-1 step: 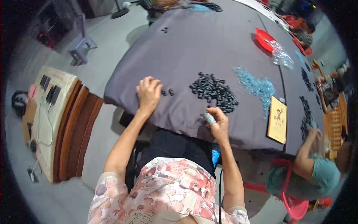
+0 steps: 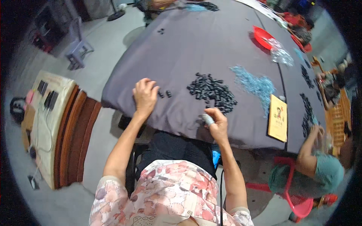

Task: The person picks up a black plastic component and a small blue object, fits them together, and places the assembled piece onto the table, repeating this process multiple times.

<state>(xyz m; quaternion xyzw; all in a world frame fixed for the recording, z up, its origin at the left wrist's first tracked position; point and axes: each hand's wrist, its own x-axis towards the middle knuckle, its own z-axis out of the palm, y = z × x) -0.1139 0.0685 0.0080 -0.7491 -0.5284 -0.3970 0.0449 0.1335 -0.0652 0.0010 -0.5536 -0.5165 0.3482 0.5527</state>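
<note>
My left hand point(image 2: 145, 97) rests on the grey cloth with its fingers bent and slightly apart, and I see nothing held in it. Just to its right lie two small black pieces point(image 2: 168, 93), apart from the big pile. My right hand point(image 2: 217, 124) is at the near edge of the pile of small black cylinder-like pieces point(image 2: 212, 90). Its thumb wears a pale grey-blue covering point(image 2: 207, 119), and the fingers are curled in towards it. Whatever they hold, if anything, is too small or hidden. Beyond the pile to the right spreads a heap of thin, light-blue, clear pieces point(image 2: 256, 83).
The cloth-covered table point(image 2: 196, 41) extends away from me. A yellow booklet point(image 2: 278, 118), red basin point(image 2: 262, 37) and clear plastic bag point(image 2: 281, 54) lie on the right. A person in a teal top point(image 2: 327, 171) works there, beside a red chair point(image 2: 288, 177). A low cabinet point(image 2: 60, 101) stands left.
The whole view has shifted slightly, so the table sits a little further left. Both hands keep about the same places beside the black pieces.
</note>
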